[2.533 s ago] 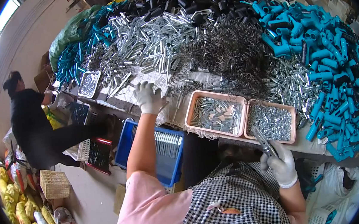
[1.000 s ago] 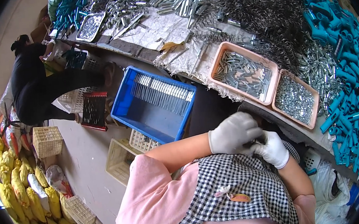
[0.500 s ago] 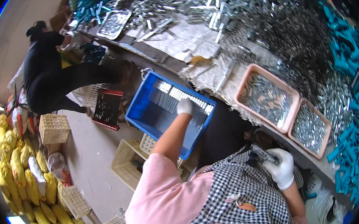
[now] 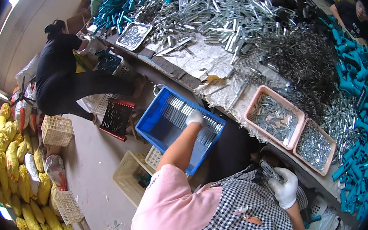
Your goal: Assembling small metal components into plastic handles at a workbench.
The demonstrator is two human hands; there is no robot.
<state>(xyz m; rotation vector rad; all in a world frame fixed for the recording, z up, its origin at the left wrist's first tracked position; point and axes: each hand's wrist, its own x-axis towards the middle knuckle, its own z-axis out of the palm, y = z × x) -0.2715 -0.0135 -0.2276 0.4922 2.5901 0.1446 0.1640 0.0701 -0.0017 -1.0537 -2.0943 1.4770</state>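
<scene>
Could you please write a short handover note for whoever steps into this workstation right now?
Left hand: gloved, reached down into the blue crate, on the row of metal rods laid there; whether it grips one cannot be told.
Right hand: gloved, at the lap, grip closed on a metal part.
Two pink trays of small metal pieces sit on the table edge ahead, with heaps of metal tubes, springs and teal plastic parts behind them.
Done: a row of rods lies in the crate.
Left: much of the crate is bare; the heaps remain large.
</scene>
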